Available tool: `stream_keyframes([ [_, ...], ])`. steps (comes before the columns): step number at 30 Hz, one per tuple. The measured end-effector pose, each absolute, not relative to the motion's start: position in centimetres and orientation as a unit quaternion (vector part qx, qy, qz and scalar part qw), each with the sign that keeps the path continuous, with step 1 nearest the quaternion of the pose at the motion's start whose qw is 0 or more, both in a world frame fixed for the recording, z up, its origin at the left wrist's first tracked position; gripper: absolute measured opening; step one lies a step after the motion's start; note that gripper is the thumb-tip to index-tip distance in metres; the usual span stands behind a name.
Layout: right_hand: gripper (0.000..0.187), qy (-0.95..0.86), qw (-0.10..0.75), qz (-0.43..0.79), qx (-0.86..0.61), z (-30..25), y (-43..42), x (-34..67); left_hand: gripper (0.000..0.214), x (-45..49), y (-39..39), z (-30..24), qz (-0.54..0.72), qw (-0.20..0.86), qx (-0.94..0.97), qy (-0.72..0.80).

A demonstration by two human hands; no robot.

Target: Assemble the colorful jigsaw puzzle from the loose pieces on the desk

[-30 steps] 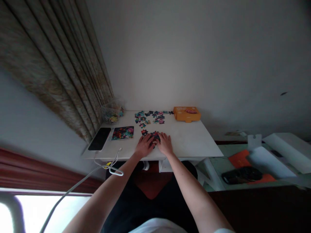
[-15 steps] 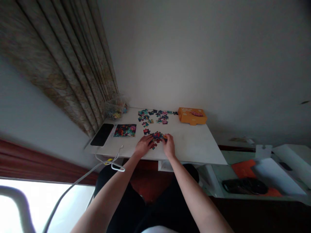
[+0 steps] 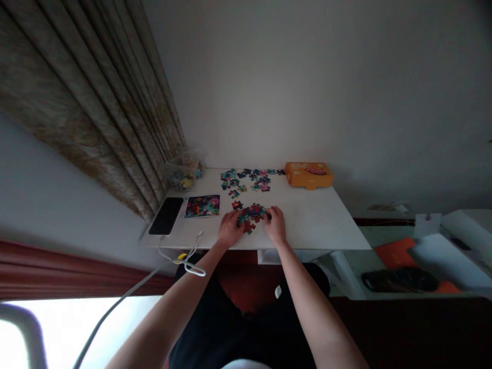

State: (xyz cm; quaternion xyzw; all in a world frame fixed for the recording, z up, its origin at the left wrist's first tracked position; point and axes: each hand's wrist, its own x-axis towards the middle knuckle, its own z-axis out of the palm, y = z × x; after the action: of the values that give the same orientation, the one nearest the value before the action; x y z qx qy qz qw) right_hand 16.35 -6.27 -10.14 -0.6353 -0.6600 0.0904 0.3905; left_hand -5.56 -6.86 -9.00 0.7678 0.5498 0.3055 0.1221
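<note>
A cluster of joined jigsaw pieces in dark, red and teal colours lies on the white table between my hands. My left hand rests against its left side, fingers lying over the edge pieces. My right hand has its fingertips at the cluster's right end, and I cannot tell whether they grip a piece. Several loose jigsaw pieces are spread further away, with a small separate group just beyond my left hand. A printed picture card of flowers lies left of them.
A black smartphone lies at the table's left end, near a clear bag of pieces. An orange box stands at the far right. A white cable hangs over the front edge. A curtain hangs left.
My right hand has moved slightly right, to the cluster's right end, widening the gap between my hands. The whole scene has shifted in view as my head moved.
</note>
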Motion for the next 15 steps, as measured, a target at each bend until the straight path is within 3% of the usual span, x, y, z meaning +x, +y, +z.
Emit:
stream_keyframes([
  [7,0.029,-0.688,0.296,0.051,-0.660,-8.9,-7.0,15.7,0.035,-5.7,-5.9,-9.8,0.307,0.153,0.743,0.575],
  [15,0.035,-0.660,0.318,0.057,-0.679,-9.0,-6.4,16.0,0.040,-5.3,-4.9,-10.0,0.314,0.132,0.734,0.588],
])
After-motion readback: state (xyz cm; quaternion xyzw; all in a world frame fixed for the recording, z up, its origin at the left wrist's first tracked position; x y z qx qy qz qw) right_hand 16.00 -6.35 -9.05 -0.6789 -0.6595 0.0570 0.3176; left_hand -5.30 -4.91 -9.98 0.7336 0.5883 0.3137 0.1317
